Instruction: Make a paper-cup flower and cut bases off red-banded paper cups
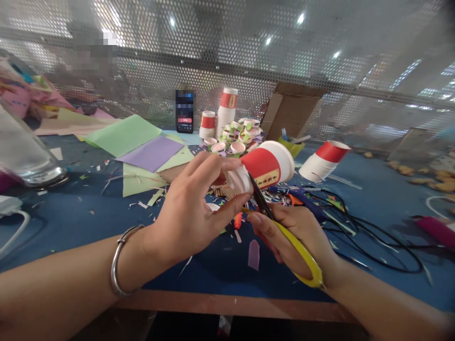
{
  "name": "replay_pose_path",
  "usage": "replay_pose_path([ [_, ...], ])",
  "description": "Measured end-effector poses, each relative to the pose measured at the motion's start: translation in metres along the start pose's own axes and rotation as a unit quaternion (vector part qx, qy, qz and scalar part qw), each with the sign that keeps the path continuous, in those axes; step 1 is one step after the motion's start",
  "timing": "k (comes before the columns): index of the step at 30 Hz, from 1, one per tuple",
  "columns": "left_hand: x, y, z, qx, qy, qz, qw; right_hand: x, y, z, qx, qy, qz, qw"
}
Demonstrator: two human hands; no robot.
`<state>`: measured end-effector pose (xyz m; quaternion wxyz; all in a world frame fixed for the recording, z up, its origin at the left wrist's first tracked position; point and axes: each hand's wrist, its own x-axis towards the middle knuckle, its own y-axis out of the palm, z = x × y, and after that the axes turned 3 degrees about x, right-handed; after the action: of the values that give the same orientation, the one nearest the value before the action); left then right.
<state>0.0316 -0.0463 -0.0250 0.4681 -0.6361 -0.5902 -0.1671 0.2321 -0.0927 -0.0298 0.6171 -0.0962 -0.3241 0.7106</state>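
Note:
My left hand (194, 208) grips the white end of a red and white paper cup (261, 163), which lies tilted on its side in the air with its wide rim to the right. In my right hand (295, 232) are yellow-handled scissors (302, 258). Their dark blades reach up against the cup, at the border between its white end and the red band. How far the blades are parted is hard to tell. Below the hands a small purple paper piece (253, 255) lies on the blue table.
Paper scraps litter the blue table (213, 277). Green (124, 135) and purple sheets (151, 154) lie left. Behind are a phone (185, 111), stacked cups (227, 109) and cut cup pieces (238, 137). At right are another cup stack (324, 161), a blue tool (309, 206) and black cables (377, 263).

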Motion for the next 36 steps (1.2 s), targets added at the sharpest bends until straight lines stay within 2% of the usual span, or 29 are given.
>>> replay_pose_path([
  [5, 0.0012, 0.0068, 0.0011, -0.134, -0.105, 0.001, 0.985, 0.0019, -0.0028, 0.0039, 0.009, -0.006, -0.010, 1.000],
  [8, 0.0048, 0.0082, 0.0001, -0.181, -0.133, -0.010, 0.974, 0.0036, -0.0036, 0.0041, 0.008, 0.003, -0.008, 1.000],
  [23, 0.0014, 0.0081, 0.0009, -0.103, -0.140, 0.011, 0.985, 0.0034, -0.0003, 0.0016, 0.020, 0.005, 0.003, 1.000],
  [36, 0.0029, 0.0090, 0.0003, -0.102, -0.164, 0.022, 0.981, 0.0071, -0.0020, 0.0036, -0.012, -0.003, 0.003, 1.000],
])
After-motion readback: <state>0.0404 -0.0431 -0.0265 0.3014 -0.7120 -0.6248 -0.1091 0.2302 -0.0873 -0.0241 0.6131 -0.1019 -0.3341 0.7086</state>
